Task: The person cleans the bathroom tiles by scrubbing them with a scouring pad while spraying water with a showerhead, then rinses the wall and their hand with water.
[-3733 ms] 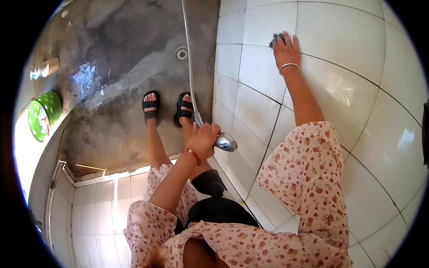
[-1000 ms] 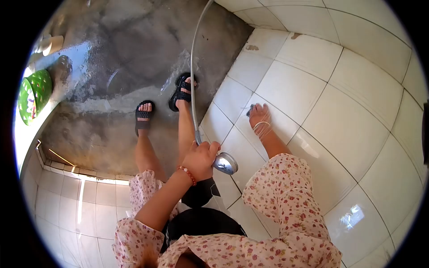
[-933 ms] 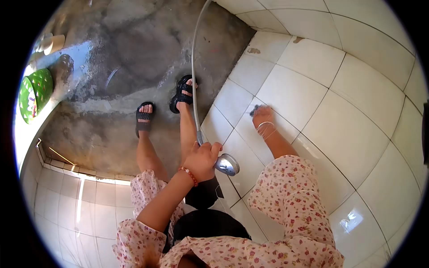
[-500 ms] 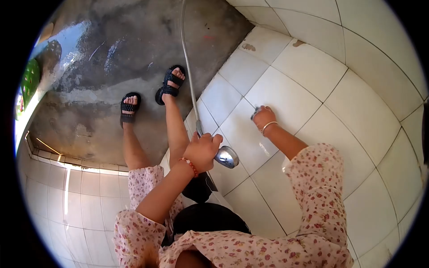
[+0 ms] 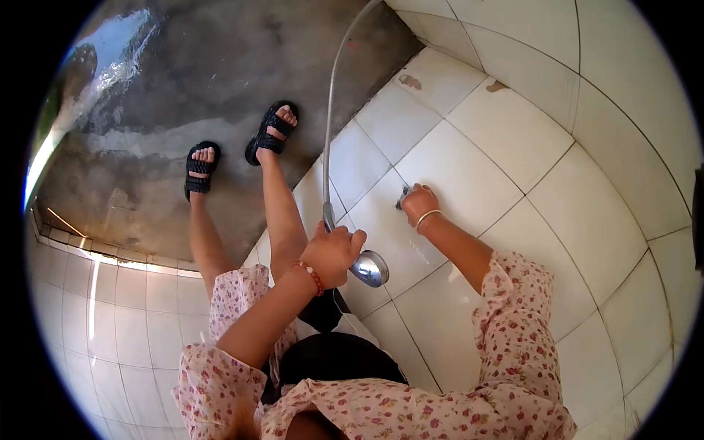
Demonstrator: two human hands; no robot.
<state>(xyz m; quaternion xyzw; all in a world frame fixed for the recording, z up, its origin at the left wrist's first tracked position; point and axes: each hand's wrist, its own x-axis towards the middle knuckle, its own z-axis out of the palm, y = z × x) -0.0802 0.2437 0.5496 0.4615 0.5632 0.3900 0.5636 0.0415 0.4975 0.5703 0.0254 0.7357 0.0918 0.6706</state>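
Note:
My left hand [image 5: 330,253], with a red bead bracelet at the wrist, is wrapped round the handle of a silver shower head [image 5: 370,269]. A grey hose [image 5: 329,132] runs from the handle up to the top of the view. To the right, my right hand [image 5: 420,202], wearing a pale bangle, presses a dark scouring pad [image 5: 402,196] against the white wall tiles [image 5: 469,158]. Most of the pad is hidden under the fingers.
Two feet in black sandals [image 5: 272,132] stand on the wet grey floor [image 5: 220,73]. Brown stains [image 5: 496,86] mark the upper tiles. A second tiled wall [image 5: 528,44] meets this one at the upper right. Bright light comes in at the left edge.
Since the earliest frame the view has turned, and the green container has mostly left it. My right hand has moved with the pad to a different part of the tiles. My left hand keeps the shower head.

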